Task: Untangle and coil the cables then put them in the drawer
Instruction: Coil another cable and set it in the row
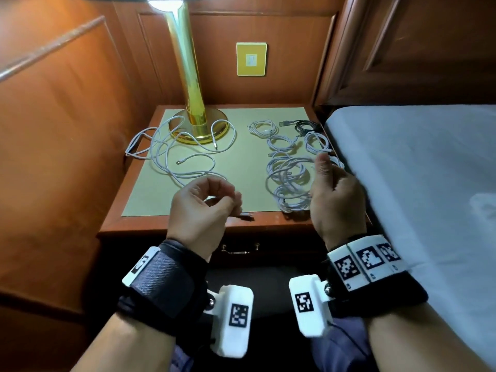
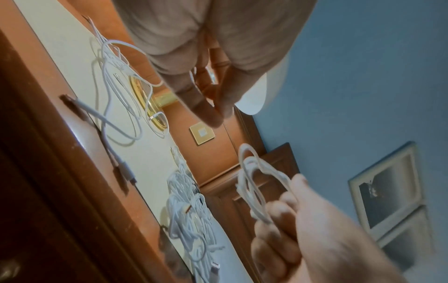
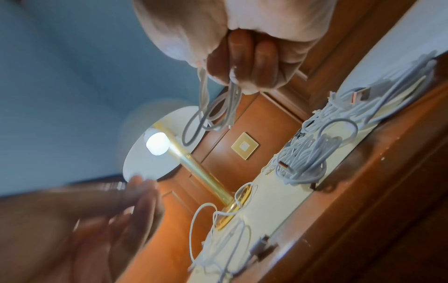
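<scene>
Brass-stemmed table lamp stood at back-left of wooden nightstand w/ beige mat; loose tangled white cable sprawled round its base. Coiled white cables lay on right side, near blue-sheeted bed. Right hand gripped small white cable coil. Left hand curled; grip unclear, blurred. Drawer front mostly hidden behind hands.
</scene>
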Demonstrator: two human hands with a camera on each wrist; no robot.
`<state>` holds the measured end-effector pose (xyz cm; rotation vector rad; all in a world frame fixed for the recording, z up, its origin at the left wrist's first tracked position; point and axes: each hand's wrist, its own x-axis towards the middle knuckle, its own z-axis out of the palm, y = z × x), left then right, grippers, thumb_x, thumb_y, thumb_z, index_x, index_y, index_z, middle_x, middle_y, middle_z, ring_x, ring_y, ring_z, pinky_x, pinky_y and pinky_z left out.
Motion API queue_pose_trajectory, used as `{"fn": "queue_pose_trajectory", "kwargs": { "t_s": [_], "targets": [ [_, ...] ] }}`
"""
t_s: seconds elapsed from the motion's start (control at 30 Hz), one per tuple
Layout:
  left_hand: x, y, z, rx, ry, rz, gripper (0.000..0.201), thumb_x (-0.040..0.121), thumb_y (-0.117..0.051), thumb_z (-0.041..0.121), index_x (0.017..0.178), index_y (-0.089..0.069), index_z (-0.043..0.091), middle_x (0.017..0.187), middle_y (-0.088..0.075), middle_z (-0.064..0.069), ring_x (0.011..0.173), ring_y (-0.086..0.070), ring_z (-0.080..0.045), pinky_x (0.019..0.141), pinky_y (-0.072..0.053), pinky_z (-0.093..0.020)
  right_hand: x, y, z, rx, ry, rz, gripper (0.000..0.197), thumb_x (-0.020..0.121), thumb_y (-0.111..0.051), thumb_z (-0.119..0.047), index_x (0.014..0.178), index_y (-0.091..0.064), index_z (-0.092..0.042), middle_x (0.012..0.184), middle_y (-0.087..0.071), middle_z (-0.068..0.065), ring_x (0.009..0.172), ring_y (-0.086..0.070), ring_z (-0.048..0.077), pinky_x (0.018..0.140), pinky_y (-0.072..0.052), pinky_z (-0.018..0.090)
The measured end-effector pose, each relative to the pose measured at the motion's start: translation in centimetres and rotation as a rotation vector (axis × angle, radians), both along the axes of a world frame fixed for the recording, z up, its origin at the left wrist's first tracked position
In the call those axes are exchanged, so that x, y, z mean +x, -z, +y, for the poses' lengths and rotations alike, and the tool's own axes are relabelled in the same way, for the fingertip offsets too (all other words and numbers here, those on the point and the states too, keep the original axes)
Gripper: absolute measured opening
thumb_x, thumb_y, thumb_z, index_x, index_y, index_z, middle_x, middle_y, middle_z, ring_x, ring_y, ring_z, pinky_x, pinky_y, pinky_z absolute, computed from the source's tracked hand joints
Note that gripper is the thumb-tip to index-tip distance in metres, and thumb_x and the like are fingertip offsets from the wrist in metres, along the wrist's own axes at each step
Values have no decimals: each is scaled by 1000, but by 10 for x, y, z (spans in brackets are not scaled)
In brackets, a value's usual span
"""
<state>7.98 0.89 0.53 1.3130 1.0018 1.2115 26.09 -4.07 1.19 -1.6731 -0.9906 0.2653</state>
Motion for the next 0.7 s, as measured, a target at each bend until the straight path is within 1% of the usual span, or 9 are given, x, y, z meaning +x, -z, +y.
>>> {"fn": "queue_pose_trajectory", "kwargs": {
  "t_s": [0.1,0.17,0.23,0.3,0.37,0.5,0.57,0.63,0.7],
  "targets": [
    [-4,0,2,-13,11,-36,14,86,-70,-4,92,-66,8,77,-56,-11,57,-59,-19,59,-53,-30,3,-3,-2,2,41,25,65,93,-32,-64,58,-48,-12,53,-54,12,48,-51,20,51,-41,31],
    [2,1,-2,-75,95,-69,15,86,-74,17,98,-66,12,87,-57,-10,56,-57,-17,55,-52,-31,-5,-3,-2,21,-5,24,71,91,-31,-66,61,-46,-3,59,-55,21,54,-52,31,52,-42,35],
    [10,3,-9,-132,162,-84,25,83,-77,33,93,-67,12,94,-60,-15,59,-57,-17,51,-50,-29,-13,-4,-1,43,-44,24,68,91,-32,-64,61,-48,-4,59,-56,19,56,-53,28,54,-43,36],
    [16,4,-14,-123,199,-72,21,84,-75,34,84,-70,14,92,-64,-22,64,-57,-21,51,-48,-28,-16,-4,0,53,-79,30,69,91,-34,-62,66,-53,0,61,-58,19,56,-54,26,58,-43,36],
    [15,2,-14,-133,237,-95,20,86,-65,32,73,-69,18,79,-63,-16,67,-55,-21,51,-45,-28,-16,-3,1,48,-103,47,69,91,-34,-61,68,-55,0,62,-58,19,56,-54,25,57,-43,35],
    [9,-7,-8,-269,278,-188,33,95,-53,26,64,-46,15,58,-33,-4,50,-29,-17,45,-25,-23,-13,-4,-2,42,-111,-13,50,93,-37,-57,59,-48,-21,52,-54,3,49,-52,10,47,-37,14],
    [7,-5,-6,-147,253,-24,42,102,-49,26,61,-43,19,55,-31,2,48,-26,-17,42,-26,-20,-12,-5,-2,38,-110,-24,45,92,-37,-56,57,-42,-30,47,-47,-5,46,-48,4,47,-34,10],
    [4,3,-6,132,220,338,38,101,-52,30,64,-53,22,54,-41,11,48,-40,-9,48,-36,-16,-11,-4,-1,37,-103,-11,42,91,-37,-58,56,-41,-35,44,-48,-10,44,-48,2,48,-33,11],
    [3,12,-4,292,156,577,27,98,-58,30,73,-64,22,63,-56,12,60,-53,-3,58,-39,-15,-10,-2,0,34,-98,34,47,90,-36,-62,55,-44,-32,45,-49,-11,43,-46,4,51,-36,20]
  ]
}}
